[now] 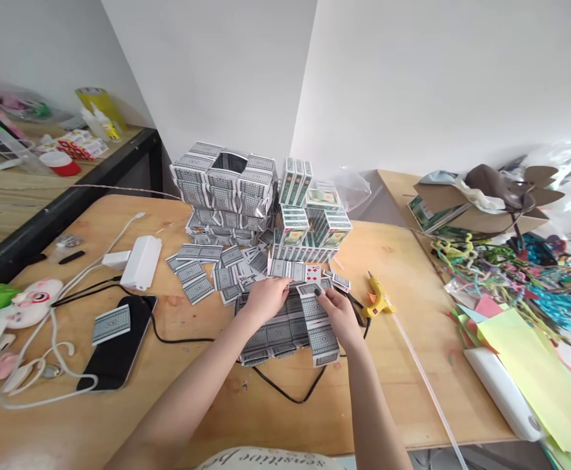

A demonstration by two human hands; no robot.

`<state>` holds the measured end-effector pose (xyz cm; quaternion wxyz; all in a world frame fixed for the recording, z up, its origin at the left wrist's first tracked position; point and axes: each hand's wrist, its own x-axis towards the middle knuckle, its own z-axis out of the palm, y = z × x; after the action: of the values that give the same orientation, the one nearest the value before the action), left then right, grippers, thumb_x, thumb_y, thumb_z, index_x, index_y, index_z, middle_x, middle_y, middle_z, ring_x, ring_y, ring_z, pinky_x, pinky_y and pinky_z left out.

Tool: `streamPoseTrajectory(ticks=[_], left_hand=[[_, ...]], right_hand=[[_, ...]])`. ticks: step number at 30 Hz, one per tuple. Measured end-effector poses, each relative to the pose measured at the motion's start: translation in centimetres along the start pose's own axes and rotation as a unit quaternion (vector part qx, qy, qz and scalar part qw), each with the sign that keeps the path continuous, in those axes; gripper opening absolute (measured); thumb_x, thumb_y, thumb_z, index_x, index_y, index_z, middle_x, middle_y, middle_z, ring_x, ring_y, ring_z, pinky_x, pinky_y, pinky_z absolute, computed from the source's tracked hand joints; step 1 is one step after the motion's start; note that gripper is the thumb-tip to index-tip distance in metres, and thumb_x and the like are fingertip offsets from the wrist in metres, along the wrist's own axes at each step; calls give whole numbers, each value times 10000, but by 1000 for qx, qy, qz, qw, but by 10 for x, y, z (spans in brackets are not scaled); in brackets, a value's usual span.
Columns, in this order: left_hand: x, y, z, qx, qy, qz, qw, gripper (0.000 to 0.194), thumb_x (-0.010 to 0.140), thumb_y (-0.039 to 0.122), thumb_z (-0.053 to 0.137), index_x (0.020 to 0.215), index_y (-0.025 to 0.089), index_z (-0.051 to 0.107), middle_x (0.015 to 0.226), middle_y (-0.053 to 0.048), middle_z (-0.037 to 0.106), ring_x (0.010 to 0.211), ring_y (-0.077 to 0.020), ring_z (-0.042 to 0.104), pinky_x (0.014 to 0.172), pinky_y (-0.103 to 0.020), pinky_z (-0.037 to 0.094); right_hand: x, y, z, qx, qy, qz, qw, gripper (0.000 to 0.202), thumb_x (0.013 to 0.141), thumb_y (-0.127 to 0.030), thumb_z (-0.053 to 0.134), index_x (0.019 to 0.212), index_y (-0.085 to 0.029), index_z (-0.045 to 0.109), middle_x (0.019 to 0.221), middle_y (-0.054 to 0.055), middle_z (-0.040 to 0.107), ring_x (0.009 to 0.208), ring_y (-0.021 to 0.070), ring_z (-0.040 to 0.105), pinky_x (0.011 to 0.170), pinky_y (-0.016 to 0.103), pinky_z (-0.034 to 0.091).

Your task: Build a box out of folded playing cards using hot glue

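A flat block made of grey-backed playing cards [269, 339] lies on the table in front of me. My left hand [266, 301] is closed at its far edge, the fingertips gripping the cards there and partly hidden. My right hand [338, 314] pinches a long strip of joined cards [321, 329], which lies over the block's right side. Just beyond both hands is another card strip [288, 269], with a face-up diamond card [313, 274] at its right. Loose cards [231, 267] are scattered to the left of it.
Behind stand a hollow card structure [195, 186] and stacked card boxes [293, 225]. A yellow glue gun [378, 297] with a clear glue stick lies right, its black cable passing under the block. Left are a phone [114, 359] and white cables; craft scraps [501, 274] fill the far right.
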<state>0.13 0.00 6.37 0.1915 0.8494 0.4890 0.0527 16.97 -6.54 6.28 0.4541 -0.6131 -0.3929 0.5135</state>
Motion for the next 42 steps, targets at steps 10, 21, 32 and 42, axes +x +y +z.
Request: streamPoseTrajectory(ticks=[10, 21, 32, 42], left_hand=[[0, 0, 2, -13, 12, -5, 1000, 295, 835, 265, 459, 1110, 256, 564, 966, -56, 668, 882, -209, 617, 705, -284, 446], [3, 0, 4, -18, 11, -14, 1000, 310, 840, 304, 447, 1133, 303, 551, 1043, -19, 654, 915, -195, 611, 729, -279, 449], [4, -2, 12, -9, 32, -11, 999, 314, 825, 239, 426, 1101, 310, 559, 973, -21, 673, 873, -217, 626, 673, -305, 457], [-2, -2, 4, -77, 72, 39, 994, 429, 771, 141, 481, 1183, 258, 509, 1111, -40, 616, 1006, -203, 572, 815, -341, 470]], right_hand=[[10, -4, 8, -18, 6, 39, 999, 291, 688, -453, 579, 645, -166, 573, 552, -18, 559, 504, 139, 483, 490, 232, 350], [22, -18, 7, -37, -21, 96, 994, 253, 621, -405, 607, 605, -155, 572, 499, -19, 534, 442, 112, 434, 451, 231, 313], [33, -14, 16, -59, -21, 91, 994, 204, 597, -351, 578, 530, -169, 518, 476, -30, 506, 463, 119, 448, 474, 239, 313], [22, -28, 19, -52, -31, 41, 997, 269, 661, -432, 573, 599, -171, 554, 542, -22, 541, 557, 148, 495, 530, 240, 345]])
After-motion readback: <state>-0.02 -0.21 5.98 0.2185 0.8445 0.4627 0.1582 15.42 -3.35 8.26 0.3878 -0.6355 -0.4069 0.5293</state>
